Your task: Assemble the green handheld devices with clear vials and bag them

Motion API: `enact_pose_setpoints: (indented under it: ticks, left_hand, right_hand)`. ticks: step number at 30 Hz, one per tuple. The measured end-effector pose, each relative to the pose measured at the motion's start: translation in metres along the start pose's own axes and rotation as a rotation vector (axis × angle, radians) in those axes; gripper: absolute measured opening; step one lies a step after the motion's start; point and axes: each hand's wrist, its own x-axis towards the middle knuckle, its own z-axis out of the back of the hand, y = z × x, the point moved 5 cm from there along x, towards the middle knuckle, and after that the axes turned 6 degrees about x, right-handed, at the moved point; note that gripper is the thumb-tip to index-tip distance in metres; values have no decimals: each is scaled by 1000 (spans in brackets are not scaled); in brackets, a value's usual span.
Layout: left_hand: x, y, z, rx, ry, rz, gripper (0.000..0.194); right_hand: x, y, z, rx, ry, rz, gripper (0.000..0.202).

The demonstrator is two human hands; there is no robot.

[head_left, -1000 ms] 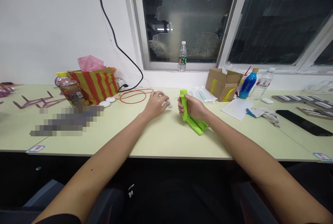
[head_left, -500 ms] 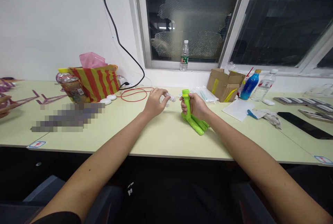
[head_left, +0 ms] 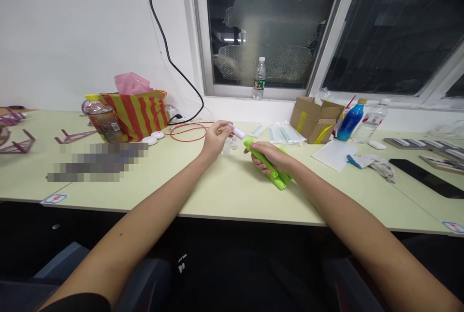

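Green tube [head_left: 261, 156] has tipped from upright, threaded end toward left hand [head_left: 216, 138]. Right hand [head_left: 272, 154]: fingers wrapped round tube, between bench's [head_left: 217, 191] front and far edges. Left fingertips pinch a pale cap [head_left: 238, 133] near the threads. More green tubes [head_left: 280, 183] lie below right hand; clear pieces [head_left: 234, 145] by left.
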Motion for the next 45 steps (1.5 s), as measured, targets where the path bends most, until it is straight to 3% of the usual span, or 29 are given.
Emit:
enact_pose_setpoints:
  ticks: [5, 11, 24, 27, 29, 33, 37, 41, 45]
  left_hand:
    - [-8, 1, -17, -31, 234, 44, 38]
    - [-13, -1, -23, -55, 336, 51, 43]
    - [-9, 6, -25, -140, 342, 90, 55]
    - [-5, 9, -21, -161, 303, 71, 48]
    - [-2, 10, -12, -63, 203, 25, 38]
    - [0, 6, 8, 448, -22, -181, 23]
    - [0, 14, 9, 789, 9, -240, 25]
    - [1, 31, 7, 927, 70, -122, 42]
    - [1, 39, 9, 994, 97, -13, 44]
  right_hand:
    - [1, -3, -2, -6, 3, 5, 43]
    - [1, -3, -4, 26, 18, 49, 43]
    - [0, 3, -13, 43, -14, 161, 41]
    - [1, 5, -14, 56, -26, 223, 41]
    - [2, 5, -14, 80, -39, 259, 39]
    - [3, 8, -12, 147, -72, 343, 29]
    - [4, 11, -11, 216, -68, 395, 18]
    - [5, 11, -9, 258, -64, 417, 16]
    - [5, 11, -8, 271, -66, 441, 16]
